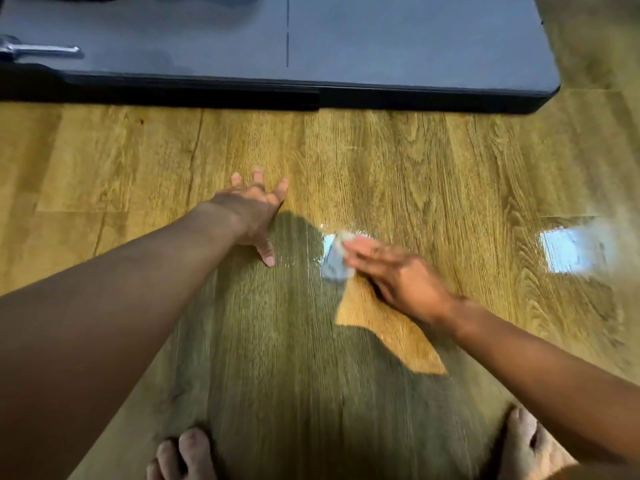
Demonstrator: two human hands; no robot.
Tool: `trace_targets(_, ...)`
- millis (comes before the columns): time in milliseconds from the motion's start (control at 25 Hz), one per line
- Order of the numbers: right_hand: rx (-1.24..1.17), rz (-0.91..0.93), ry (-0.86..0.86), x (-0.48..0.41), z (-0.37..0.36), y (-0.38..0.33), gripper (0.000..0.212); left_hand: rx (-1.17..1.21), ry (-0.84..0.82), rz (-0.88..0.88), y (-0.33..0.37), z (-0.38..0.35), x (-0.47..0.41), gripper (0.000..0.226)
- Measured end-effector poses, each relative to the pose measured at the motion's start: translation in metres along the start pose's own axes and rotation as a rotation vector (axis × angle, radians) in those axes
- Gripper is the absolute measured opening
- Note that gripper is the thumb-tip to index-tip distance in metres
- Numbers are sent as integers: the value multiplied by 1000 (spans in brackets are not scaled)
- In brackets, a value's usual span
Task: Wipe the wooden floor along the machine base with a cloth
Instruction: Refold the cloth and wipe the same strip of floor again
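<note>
Right hand [398, 275] presses the cloth [334, 266] (left hand [252, 213] flat nearby).

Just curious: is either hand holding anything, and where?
Nothing gripped: right hand presses the cloth at its right edge, fingers straight; left hand rests on the floor.

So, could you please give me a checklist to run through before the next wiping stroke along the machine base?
1. Cloth under the fingers of the right hand, pressed on the wooden floor: ok.
2. Support from the left hand on the floor, fingers spread, apart from the cloth: ok.
3. Cloth at the machine base edge: not ok, bare floor lies between them.
4. Both bare feet behind the hands, away from the cloth: ok.
5. Cloth clean enough: cannot tell, the picture is blurred there.
</note>
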State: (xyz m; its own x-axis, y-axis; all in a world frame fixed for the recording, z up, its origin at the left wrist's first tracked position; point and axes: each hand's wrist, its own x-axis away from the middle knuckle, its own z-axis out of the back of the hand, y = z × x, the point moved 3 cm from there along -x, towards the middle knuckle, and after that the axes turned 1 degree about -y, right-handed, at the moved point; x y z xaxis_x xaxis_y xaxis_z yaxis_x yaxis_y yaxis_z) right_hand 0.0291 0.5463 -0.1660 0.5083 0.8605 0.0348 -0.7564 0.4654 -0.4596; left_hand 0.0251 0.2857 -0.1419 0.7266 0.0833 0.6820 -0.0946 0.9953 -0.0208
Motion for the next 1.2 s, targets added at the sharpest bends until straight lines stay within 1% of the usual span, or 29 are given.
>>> trace_targets(40, -2, -132, 83, -9, 1, 5, 55, -5, -9, -3, -2, 1, 0, 143)
trace_targets(80, -3, -213, 128, -13, -2, 1, 55, -13, -12, -1, -4, 1, 1, 142)
trace_targets(120, -14, -204, 129, -10, -9, -9, 56, -24, -9, 1, -5, 0, 1, 141)
trace_targets(160, -26, -87, 86, -2, -19, -25, 57, -35, -4, 0, -5, -1, 1, 140)
trace_targets(200, -26, 86, 11, 9, -25, -39, 58, -46, -1, -6, -3, -2, 1, 139)
trace_targets(240, -30, 211, -68, 11, -20, -40, 56, -58, 2, -15, -2, -3, 1, 138)
trace_targets(280, -12, 253, -118, 2, -10, -31, 52, -72, 5, -25, -1, -3, 1, 135)
trace_targets(320, 12, 200, -127, -18, 3, -19, 49, -84, 6, -35, 0, -3, 0, 132)
trace_targets(360, 10, 75, -106, -43, 14, -2, 47, -88, 4, -45, 0, -2, 0, 129)
trace_targets(440, 3, -214, 94, -85, 34, 36, 40, -89, 1, -50, -1, 0, 1, 127)
trace_targets(480, 23, -306, 164, -95, 35, 43, 39, -99, 1, -49, 0, 0, 2, 128)
trace_targets(520, 27, -350, 196, -97, 29, 38, 38, -111, 1, -49, 0, 0, 3, 129)
trace_targets(560, 36, -317, 195, -93, 21, 26, 38, -116, 6, -50, 1, 0, 4, 129)
trace_targets(600, 59, -220, 151, -83, 11, 12, 39, -110, 13, -51, 2, 0, 4, 128)
trace_targets(640, 67, -72, 98, -71, 2, -1, 39, -99, 20, -51, 2, 0, 4, 128)
trace_targets(680, 58, 58, 32, -65, 2, -1, 39, -92, 25, -52, 3, 0, 4, 127)
trace_targets(720, 39, 132, -3, -71, 10, 8, 37, -88, 34, -56, 3, -1, 4, 126)
trace_targets(760, 28, 114, -11, -87, 22, 22, 36, -87, 43, -61, 3, -2, 4, 125)
trace_targets(800, 19, 9, 19, -108, 34, 39, 34, -91, 56, -71, 3, -2, 4, 124)
trace_targets(880, 3, -269, 179, -146, 51, 67, 32, -106, 85, -88, 2, -3, 3, 122)
trace_targets(920, -1, -372, 232, -155, 47, 68, 31, -107, 90, -86, 2, -3, 3, 122)
trace_targets(960, -14, -416, 247, -158, 38, 59, 31, -94, 84, -78, 1, -4, 4, 124)
trace_targets(1000, 13, -364, 222, -154, 28, 45, 32, -72, 73, -69, 1, -3, 3, 127)
trace_targets(1040, 50, -253, 173, -146, 19, 34, 33, -50, 61, -61, 1, -3, 3, 130)
trace_targets(1080, 78, -125, 118, -140, 19, 32, 33, -32, 53, -58, 0, -3, 2, 131)
trace_targets(1120, 92, -37, 81, -143, 27, 39, 32, -21, 45, -58, 0, -3, 1, 130)
trace_targets(1160, 99, -20, 73, -154, 38, 50, 30, -18, 37, -59, 1, -4, 0, 130)
trace_targets(1200, 102, -69, 112, -168, 50, 62, 29, -21, 31, -61, 2, -3, 0, 130)
